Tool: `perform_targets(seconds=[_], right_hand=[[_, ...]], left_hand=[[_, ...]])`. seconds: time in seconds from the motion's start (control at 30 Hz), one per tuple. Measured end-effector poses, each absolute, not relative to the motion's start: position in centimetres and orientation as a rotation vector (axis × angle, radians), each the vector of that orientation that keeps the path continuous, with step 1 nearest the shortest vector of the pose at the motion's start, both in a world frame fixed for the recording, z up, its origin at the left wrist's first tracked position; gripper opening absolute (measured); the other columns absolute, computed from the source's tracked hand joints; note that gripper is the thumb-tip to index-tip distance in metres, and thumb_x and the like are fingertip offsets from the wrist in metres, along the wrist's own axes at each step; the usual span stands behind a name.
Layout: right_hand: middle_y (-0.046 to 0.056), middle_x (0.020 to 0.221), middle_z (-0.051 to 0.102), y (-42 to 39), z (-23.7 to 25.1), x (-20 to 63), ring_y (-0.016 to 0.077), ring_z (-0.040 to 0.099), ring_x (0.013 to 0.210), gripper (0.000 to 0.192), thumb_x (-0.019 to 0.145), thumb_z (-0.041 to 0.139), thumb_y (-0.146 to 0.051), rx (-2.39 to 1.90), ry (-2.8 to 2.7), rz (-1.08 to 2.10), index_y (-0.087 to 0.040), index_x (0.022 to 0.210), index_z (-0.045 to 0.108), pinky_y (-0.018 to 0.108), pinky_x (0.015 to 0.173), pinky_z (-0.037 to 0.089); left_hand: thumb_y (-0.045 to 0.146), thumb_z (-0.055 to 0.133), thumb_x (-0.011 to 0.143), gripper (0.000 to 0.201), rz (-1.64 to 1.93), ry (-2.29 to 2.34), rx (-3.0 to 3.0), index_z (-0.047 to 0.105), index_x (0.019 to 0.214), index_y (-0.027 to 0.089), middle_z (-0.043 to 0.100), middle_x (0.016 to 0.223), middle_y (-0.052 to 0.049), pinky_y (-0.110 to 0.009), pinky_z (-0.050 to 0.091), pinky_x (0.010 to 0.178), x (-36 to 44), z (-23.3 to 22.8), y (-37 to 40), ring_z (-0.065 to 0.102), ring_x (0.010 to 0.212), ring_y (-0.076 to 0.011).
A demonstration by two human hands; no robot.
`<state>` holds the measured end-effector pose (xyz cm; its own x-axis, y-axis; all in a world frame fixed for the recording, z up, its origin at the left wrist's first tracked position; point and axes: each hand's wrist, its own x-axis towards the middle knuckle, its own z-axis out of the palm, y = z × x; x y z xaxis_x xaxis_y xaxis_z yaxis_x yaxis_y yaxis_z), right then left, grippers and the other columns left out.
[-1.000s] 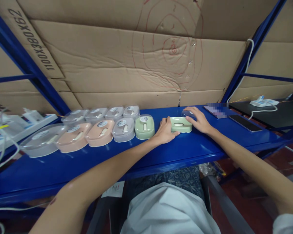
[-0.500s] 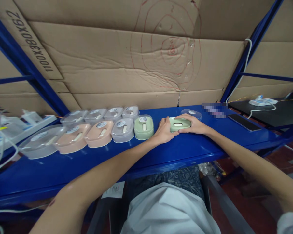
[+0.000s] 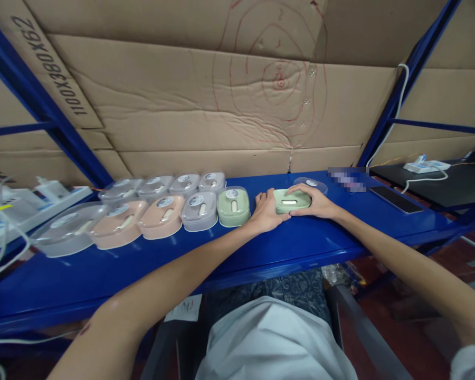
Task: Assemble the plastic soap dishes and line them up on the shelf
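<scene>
**Both hands on the green box, mid-shelf**

While my left hand (image 3: 266,211) cups the left end of the open green box (image 3: 292,201), my right hand (image 3: 315,202) closes round its right end, so the box sits pinched btwn the two. Left fingers are curled partway, thumb at the box's near edge, fingertips touching its side. Right fingers lie over the far top edge and right end, thumb along the front; grip looks light, can't tell how firm. Box rests flat on the blue shelf (image 3: 301,243), approx. centre-right of it, w/ a pale oval piece showing in its top.

Just behind my right hand lies a clear lid (image 3: 315,183), flat on the shelf, round sticker on it, apart from the box.

Left of my left hand, just beside it, stands a lidded green box (image 3: 233,206). Next along: a grey box (image 3: 200,210), then two pink boxes (image 3: 161,215), then a clear one at the far left end. Behind them runs a back row of four grey-lidded boxes (image 3: 184,184).

Far right, a dark phone (image 3: 393,199) lies flat on the shelf, well apart from my hands. Cardboard sheet (image 3: 229,105) w/ red scribbled rings backs the shelf. White power strip (image 3: 426,165) sits on the black surface beyond the right upright; another strip w/ cables at far left.
</scene>
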<state>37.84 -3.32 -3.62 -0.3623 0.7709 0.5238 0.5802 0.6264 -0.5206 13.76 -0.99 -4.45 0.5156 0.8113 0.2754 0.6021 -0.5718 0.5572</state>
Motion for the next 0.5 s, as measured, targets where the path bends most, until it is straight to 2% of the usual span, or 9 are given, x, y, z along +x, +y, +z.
perform_targets(seconds=[0.13, 0.27, 0.5], right_hand=[[0.007, 0.127, 0.073, -3.35, -3.6, 37.9, 0.0336, 0.07, 0.118, 0.065, 0.07, 0.095, -0.063, -1.109, -2.045, 0.377, -0.031, 0.123, 0.075, 0.054, 0.11, 0.054], [0.006, 0.121, 0.075, -3.26, -3.52, 38.01, 0.0312, 0.072, 0.108, 0.066, 0.069, 0.094, -0.063, -1.146, -2.0, 0.485, -0.029, 0.122, 0.075, 0.051, 0.101, 0.059], [0.005, 0.125, 0.075, -3.18, -3.35, 38.06, 0.0321, 0.071, 0.118, 0.057, 0.074, 0.093, -0.059, -1.124, -1.911, 0.572, -0.031, 0.119, 0.075, 0.052, 0.11, 0.056]], left_hand=[[0.053, 0.085, 0.078, 0.102, 0.724, 1.159, 2.333, 0.033, 0.157, 0.016, 0.05, 0.158, -0.026, -0.06, 0.04, 0.118, 13.77, -4.57, -0.89, 0.036, 0.154, -0.0515], [0.053, 0.088, 0.077, 0.105, 0.734, 1.154, 2.326, 0.034, 0.159, 0.017, 0.05, 0.158, -0.023, -0.059, 0.039, 0.121, 13.84, -4.5, -0.86, 0.038, 0.153, -0.049], [0.044, 0.091, 0.076, 0.111, 0.721, 1.175, 2.249, 0.028, 0.161, 0.009, 0.051, 0.155, -0.027, -0.053, 0.043, 0.12, 13.74, -3.69, -1.56, 0.04, 0.152, -0.0459]])
